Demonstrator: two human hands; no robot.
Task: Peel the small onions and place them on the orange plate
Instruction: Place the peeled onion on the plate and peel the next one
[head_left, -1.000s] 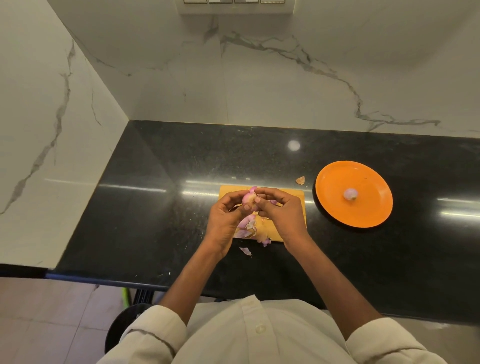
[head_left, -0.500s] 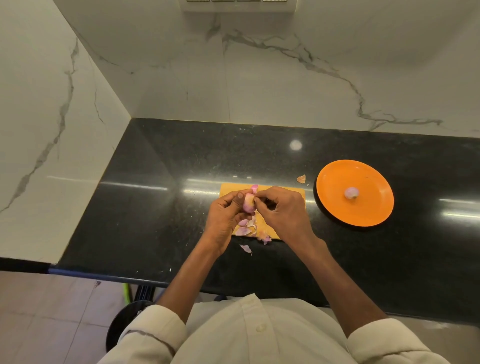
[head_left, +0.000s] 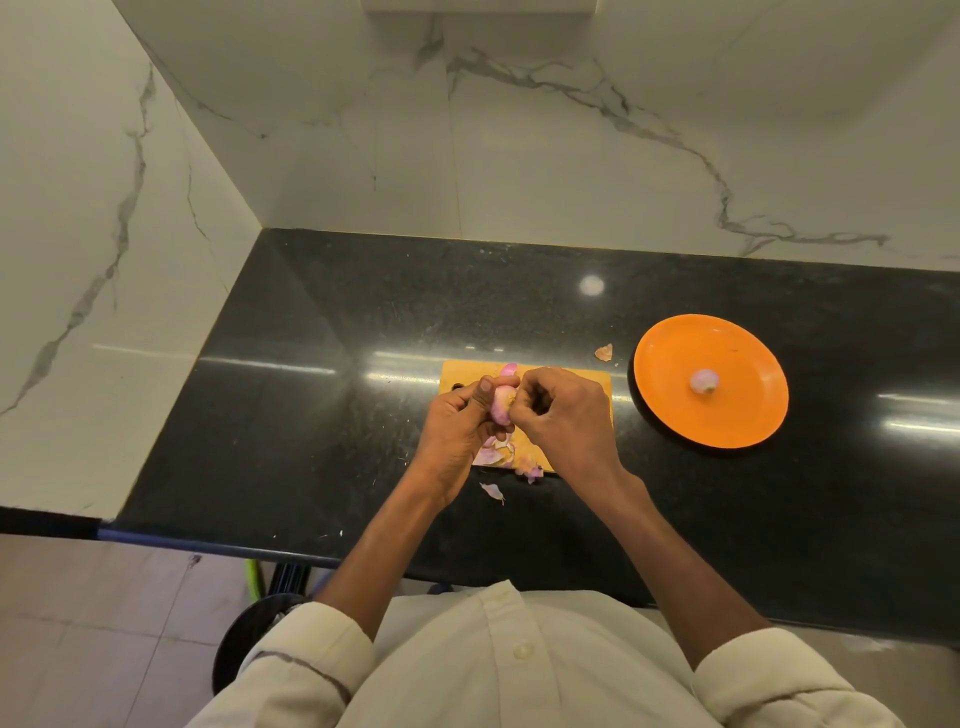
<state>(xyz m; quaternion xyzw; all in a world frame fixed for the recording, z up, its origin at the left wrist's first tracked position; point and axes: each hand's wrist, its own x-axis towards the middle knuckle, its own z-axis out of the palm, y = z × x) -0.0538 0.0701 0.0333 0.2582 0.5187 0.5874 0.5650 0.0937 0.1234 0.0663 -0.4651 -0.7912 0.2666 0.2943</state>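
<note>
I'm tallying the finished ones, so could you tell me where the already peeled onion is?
In the head view, the peeled onion lies near the middle of the orange plate, on the black counter to the right of the cutting board.

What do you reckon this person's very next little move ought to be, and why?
Probably pull the loose skin off with the right hand. The left hand grips the onion over the cutting board, and a pink flap still sticks up from it. Only one peeled onion lies on the orange plate.
</note>
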